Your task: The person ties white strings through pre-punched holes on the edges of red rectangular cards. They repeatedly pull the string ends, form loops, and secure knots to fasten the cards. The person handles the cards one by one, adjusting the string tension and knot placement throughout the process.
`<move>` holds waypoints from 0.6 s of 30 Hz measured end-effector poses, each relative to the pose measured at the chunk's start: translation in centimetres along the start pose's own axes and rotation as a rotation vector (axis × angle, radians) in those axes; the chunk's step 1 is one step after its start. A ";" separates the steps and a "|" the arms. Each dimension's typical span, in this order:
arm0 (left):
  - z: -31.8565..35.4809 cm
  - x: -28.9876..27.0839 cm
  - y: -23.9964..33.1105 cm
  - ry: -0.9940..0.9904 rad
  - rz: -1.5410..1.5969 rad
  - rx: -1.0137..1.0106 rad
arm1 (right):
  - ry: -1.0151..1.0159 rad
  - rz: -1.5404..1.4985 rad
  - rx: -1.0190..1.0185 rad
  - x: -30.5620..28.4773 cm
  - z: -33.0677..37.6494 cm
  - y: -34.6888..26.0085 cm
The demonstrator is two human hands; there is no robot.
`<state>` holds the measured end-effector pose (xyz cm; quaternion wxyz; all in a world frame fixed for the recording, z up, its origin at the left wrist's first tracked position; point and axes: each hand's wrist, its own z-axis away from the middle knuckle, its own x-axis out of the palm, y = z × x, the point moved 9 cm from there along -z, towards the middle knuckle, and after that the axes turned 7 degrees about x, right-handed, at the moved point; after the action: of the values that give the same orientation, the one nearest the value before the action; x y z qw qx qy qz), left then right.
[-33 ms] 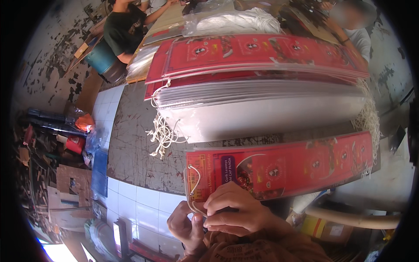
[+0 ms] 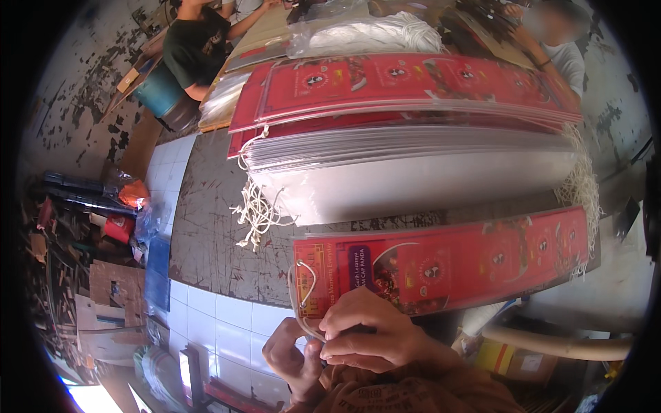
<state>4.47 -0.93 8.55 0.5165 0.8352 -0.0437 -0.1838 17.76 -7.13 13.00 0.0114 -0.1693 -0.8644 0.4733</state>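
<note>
A long red printed banner [image 2: 475, 258] in a clear glossy cover lies along the table's near edge, pictures up. White cord [image 2: 293, 306] runs through holes at its left end and hangs down to my hands. My left hand [image 2: 292, 358] is closed, thumb and fingers pinching at the cord's lower end. Right beside it, my right hand [image 2: 368, 334] bends its fingers around the same cord, its back over the banner's lower left edge. The fingers hide the cord's very end, so whether a knot is there I cannot tell.
Beyond the banner stands a thick stack of similar banners [image 2: 413, 168], white backs toward me, with knotted cords [image 2: 258, 213] at its left end. A white cord bundle [image 2: 375, 34] lies farther back on the scratched table [image 2: 213, 227]. Two people sit at the far side.
The cord at the banner's left end bows slightly farther left. My hands have barely shifted and still pinch it.
</note>
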 end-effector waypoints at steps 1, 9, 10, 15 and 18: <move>-0.2 -0.1 0.3 -0.025 -0.079 0.086 | 0.012 -0.030 0.007 0.0 -0.1 0.0; -0.6 0.3 -0.3 -0.049 -0.463 0.275 | -0.013 -0.141 -0.019 0.3 -1.7 -1.0; -0.7 0.1 -0.3 -0.056 -0.477 0.239 | -0.001 -0.134 -0.021 0.4 -1.7 -0.9; -0.9 -1.0 -0.4 0.020 -0.443 0.155 | 0.092 -0.141 0.003 0.3 -2.2 -0.5; -1.8 -0.9 0.6 0.147 -0.634 0.305 | 0.052 -0.187 0.004 1.6 -1.7 -0.2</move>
<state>4.36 0.51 10.02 0.3052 0.8856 0.2280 -0.2656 16.52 -5.38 13.88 0.0780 -0.1001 -0.8750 0.4671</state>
